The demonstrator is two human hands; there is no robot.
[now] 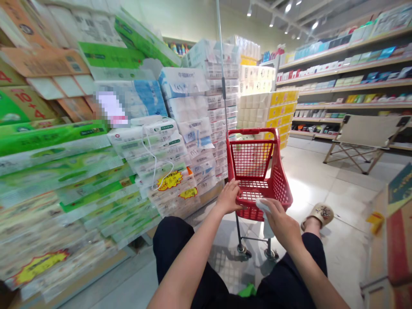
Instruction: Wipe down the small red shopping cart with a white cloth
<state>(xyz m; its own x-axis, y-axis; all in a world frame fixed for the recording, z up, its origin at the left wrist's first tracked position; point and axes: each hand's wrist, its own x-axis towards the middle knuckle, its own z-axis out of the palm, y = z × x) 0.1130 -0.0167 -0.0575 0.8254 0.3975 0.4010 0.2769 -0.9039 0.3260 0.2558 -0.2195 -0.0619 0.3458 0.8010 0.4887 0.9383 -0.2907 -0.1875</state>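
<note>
A small red shopping cart (285,182) with a lattice basket stands between my knees. At the basket's near left corner, my left hand (228,198) grips the rim, thumb on the near side and fingers over the edge. My right hand (283,223) pinches a white tissue or cloth (267,227), which hangs down and touches the basket's near edge. Its fingers point toward the cart, and part of the white piece is hidden behind them. White flecks of light show through the basket floor.
Stacked tissue packs (167,141) rise along the left, with a phone (111,105) and white cable on them. A folding chair (367,133) stands before the shelves (347,60) at right. Boxes (399,231) lie near right. A thin metal pole (223,86) rises behind the cart.
</note>
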